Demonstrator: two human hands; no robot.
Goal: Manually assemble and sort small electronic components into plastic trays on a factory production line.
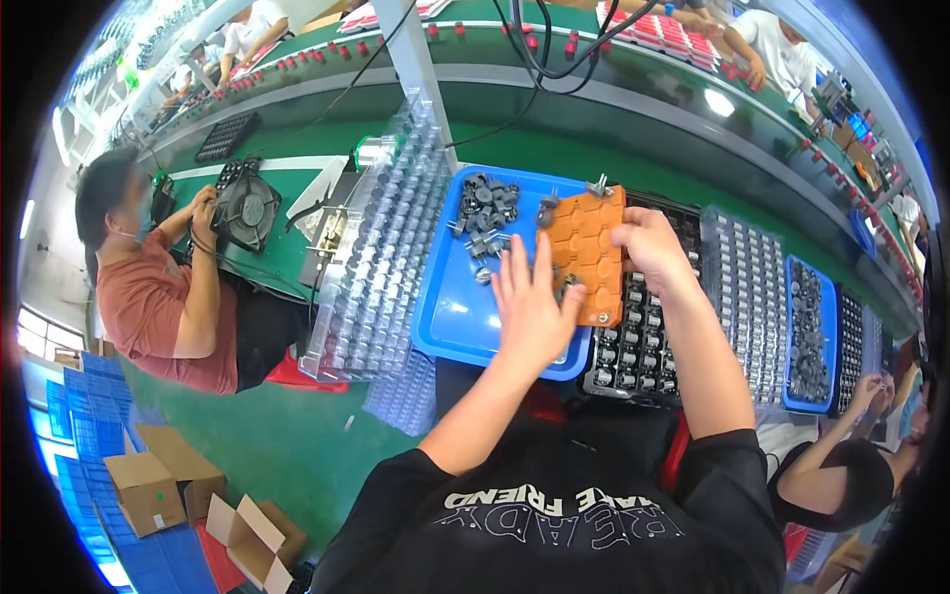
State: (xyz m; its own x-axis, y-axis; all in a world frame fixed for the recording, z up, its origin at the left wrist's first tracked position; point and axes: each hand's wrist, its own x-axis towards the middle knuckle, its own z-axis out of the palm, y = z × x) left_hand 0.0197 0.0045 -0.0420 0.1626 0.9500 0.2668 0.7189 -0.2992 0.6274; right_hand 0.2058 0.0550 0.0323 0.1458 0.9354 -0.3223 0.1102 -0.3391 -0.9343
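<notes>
My right hand (653, 249) is closed on the right edge of an orange moulded plate (586, 243) with rows of shallow recesses. The plate lies over the right part of a blue tray (450, 332). My left hand (532, 309) is spread flat above the tray, thumb near the plate's lower left edge and fingers pointing away from me. Small grey parts with metal pins (485, 203) are heaped at the tray's far left. A few more sit at the plate's edges and by my left fingertips. Whether those fingertips touch any is hard to tell.
Clear plastic blister trays (386, 238) are stacked on the left. A black tray of metal cylinders (633, 356) adjoins the blue tray on the right, with another blister tray (747, 307) beyond. A seated co-worker (168, 287) handles a black fan (247, 211). Cartons (143, 490) stand on the floor.
</notes>
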